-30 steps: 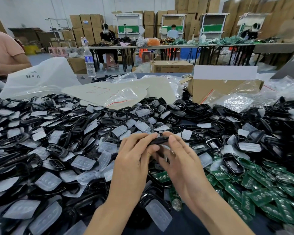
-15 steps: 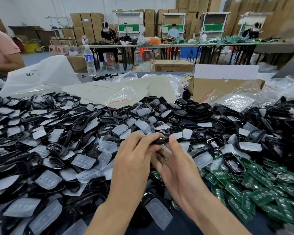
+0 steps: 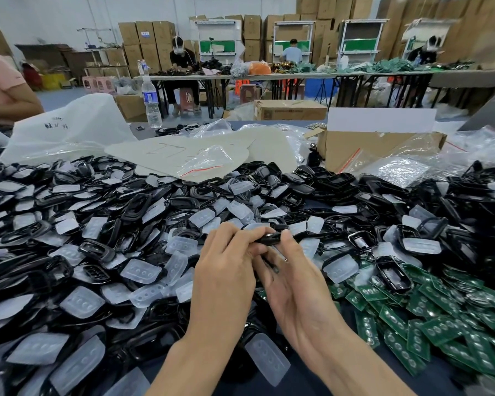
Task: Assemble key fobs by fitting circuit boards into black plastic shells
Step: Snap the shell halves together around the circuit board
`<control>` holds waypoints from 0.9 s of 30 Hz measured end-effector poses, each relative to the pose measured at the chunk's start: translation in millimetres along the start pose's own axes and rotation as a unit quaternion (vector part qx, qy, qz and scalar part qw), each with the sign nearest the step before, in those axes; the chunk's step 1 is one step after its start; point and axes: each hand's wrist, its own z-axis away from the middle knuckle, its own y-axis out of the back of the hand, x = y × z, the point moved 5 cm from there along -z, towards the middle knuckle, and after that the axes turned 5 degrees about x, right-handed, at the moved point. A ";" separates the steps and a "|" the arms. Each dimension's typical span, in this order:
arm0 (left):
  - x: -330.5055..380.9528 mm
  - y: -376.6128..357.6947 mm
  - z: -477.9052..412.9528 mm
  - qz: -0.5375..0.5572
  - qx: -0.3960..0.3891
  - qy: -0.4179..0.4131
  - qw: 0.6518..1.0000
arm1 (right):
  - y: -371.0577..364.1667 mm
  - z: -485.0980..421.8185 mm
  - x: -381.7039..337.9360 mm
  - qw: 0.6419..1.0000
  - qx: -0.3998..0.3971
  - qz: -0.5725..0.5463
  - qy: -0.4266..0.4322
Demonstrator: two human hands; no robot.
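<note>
Left hand (image 3: 226, 270): centre of the frame, back toward the camera, fingertips curled onto the left end of a black shell (image 3: 270, 240).
Right hand (image 3: 297, 290): just right of it, palm turned partly up, thumb pinching the same shell's right end – fingers tucked beneath.
Held shell: edge-on, raised just above the heap, between both sets of fingertips; whether a board sits inside cannot be told.
Change from half a second ago: slight – both hands hold the same grip at the same spot, the right palm shows a little more.
Loose shells (image 3: 126, 212): a black heap across the left and middle, unchanged.
Button pads (image 3: 140, 271): translucent, scattered through the heap.
Circuit boards (image 3: 429, 318): green, piled at lower right, near the right wrist.
Cardboard box (image 3: 363, 150): upper right of centre, behind the heap.
</note>
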 end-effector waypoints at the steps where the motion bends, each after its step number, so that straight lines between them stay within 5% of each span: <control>1: 0.1 0.0 -0.1 0.002 0.003 -0.001 1.000 | 0.0 0.0 0.1 1.000 0.001 -0.003 0.000; 15: -2.4 -6.7 -0.7 0.008 -0.045 -0.003 0.999 | 7.5 -6.2 -6.9 0.999 0.039 0.020 0.024; 27: -0.2 -4.2 -1.1 0.025 -0.011 0.009 1.000 | 7.3 -5.5 0.7 1.000 0.023 0.005 0.006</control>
